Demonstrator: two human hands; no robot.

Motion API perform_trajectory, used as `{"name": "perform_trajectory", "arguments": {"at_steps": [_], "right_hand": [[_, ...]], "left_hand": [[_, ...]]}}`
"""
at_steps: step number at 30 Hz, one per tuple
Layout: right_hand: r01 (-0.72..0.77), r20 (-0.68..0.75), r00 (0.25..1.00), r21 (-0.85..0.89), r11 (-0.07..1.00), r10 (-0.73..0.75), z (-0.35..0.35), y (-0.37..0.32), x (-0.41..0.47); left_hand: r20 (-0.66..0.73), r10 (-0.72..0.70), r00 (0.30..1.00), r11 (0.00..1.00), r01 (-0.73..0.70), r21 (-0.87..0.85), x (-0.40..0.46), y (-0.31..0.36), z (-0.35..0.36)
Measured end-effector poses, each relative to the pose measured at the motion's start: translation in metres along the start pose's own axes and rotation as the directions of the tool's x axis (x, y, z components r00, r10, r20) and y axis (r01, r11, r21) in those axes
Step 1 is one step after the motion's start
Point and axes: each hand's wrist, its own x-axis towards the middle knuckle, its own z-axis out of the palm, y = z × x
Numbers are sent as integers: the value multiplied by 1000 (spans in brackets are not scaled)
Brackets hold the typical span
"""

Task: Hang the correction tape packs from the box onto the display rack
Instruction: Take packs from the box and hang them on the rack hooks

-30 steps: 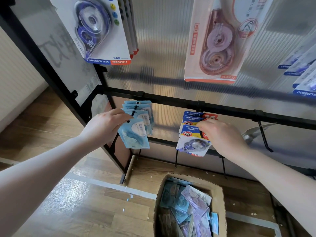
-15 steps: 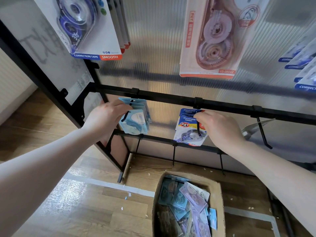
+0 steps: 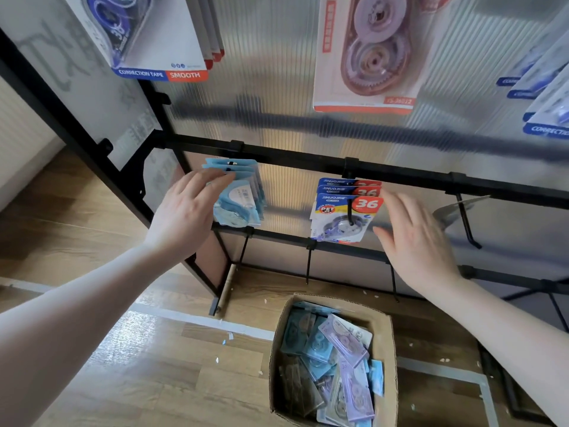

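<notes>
Display rack [image 3: 400,175]: black metal frame with horizontal bars and peg hooks, backed by a ribbed translucent panel; stands on a wooden floor [image 3: 92,235].

Light blue correction tape packs [image 3: 243,192]: a small stack hung on a hook at the left of the middle bar, fanned slightly.

Left hand [image 3: 184,217]: fingers straight and relaxed, gripping nothing; fingertips lie over the upper left edge of the light blue packs, and actual contact cannot be told.

Blue-and-red "36" correction tape packs [image 3: 345,214]: three or so cards hung on the next hook to the right, the black peg passing through the front card.

Right hand [image 3: 421,241]: fingers spread and straight, holding nothing; fingertips just beside the right edge of the "36" packs, at the red corner.

Empty peg hook [image 3: 468,223]: further right on the same bar, bare.

Cardboard box [image 3: 386,340]: open, on the floor below and between both hands; holds a loose heap of correction tape packs [image 3: 332,362] in light blue, purple and darker tones.

Upper row: large blue "CORRECTION TAPE SMOOTH" cards [image 3: 154,35] at left, a large orange-trimmed pack [image 3: 369,50] at centre, further blue-edged cards [image 3: 545,90] at the right border.

Small white scraps [image 3: 228,335] scattered on the floor near the box.
</notes>
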Motion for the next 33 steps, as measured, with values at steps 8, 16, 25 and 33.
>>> {"name": "perform_trajectory", "arguments": {"at_steps": [8, 16, 25, 33], "right_hand": [[-54, 109, 992, -77, 996, 63, 14, 12, -35], [-107, 211, 970, -86, 991, 123, 38, 25, -77], [-227, 367, 899, -80, 971, 240, 70, 39, -119], [-224, 490, 840, -80, 971, 234, 142, 54, -176]], "left_hand": [[52, 67, 996, 998, -68, 15, -23, 15, 7], [2, -39, 999, 996, 39, 81, -40, 42, 30], [225, 99, 969, 994, -87, -65, -92, 92, 100], [405, 94, 909, 994, -60, -96, -153, 132, 185]]}}
